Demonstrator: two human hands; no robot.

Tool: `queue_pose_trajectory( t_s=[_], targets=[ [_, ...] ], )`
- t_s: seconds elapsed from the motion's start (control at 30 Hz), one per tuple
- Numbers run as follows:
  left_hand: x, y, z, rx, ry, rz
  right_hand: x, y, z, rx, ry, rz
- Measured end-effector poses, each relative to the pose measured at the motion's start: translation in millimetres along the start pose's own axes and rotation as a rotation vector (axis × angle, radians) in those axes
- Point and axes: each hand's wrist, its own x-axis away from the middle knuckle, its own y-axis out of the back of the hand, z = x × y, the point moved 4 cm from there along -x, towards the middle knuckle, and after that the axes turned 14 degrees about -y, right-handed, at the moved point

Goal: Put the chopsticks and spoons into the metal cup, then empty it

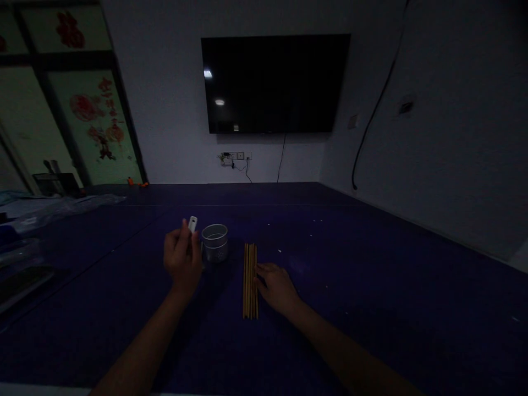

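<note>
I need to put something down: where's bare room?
Right of the right hand, toward the side wall, bar white specks; also between the metal cup and television wall. Crowded: around the left hand, cup and sticks, and the far left, with plastic.

"What sort of place is this?"

"A home, by the look of it. A big flat television (276, 82) hangs on a plain wall (165, 110) at twelve o'clock, with household sockets (240, 156) towards eleven."

"And at ten?"

"A glazed door (84, 148) bearing red festive decorations (84, 107), and a fortune character (70, 30) on the pane above it."

"Anything domestic closer in?"

"Chopstick-like sticks (250, 280) at six and a perforated metal cup (215, 250) at eight, on a wide purple surface (330, 264)."

"Which room?"

"I can't tell; it's dim."
</note>
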Motion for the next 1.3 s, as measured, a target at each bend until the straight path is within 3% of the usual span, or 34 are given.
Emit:
queue_pose_trajectory(
  t_s=[0.13,0.27,0.47,0.63,0.87,1.03,1.17,1.3],
  targets=[
    [8.2,-23.6,-53.9,0.325,-0.035,0.195,1.4,0.6,4.4,0.012,-0.016,-0.016],
    [24.0,-57.9,-81.0,0.57,0.089,0.411,2.5,2.7,7.8,-0.007,0.0,-0.027],
    [57.1,-78.5,-69.7,0.641,0.243,0.471,0.1,4.0,4.7,-0.089,-0.007,-0.069],
    [71.2,-81.5,-59.9,0.698,0.298,0.483,-5.3,10.8,-0.4,-0.361,0.006,-0.2],
    [77.3,-86.0,-72.3,0.843,0.283,0.516,-4.6,3.0,2.4,-0.714,0.061,-0.096],
    [72.1,-84.7,-75.1,0.696,0.149,0.653,-11.3,-2.2,-8.3,-0.771,-0.031,-0.128],
    [64.9,-82.0,-69.8,0.216,-0.032,0.918,-14.9,3.4,-18.7,-0.536,-0.129,-0.201],
    [68.4,-82.7,-60.4,-0.099,-0.012,1.192,-15.0,4.4,-24.3,-0.289,-0.235,-0.145]
  ],
)
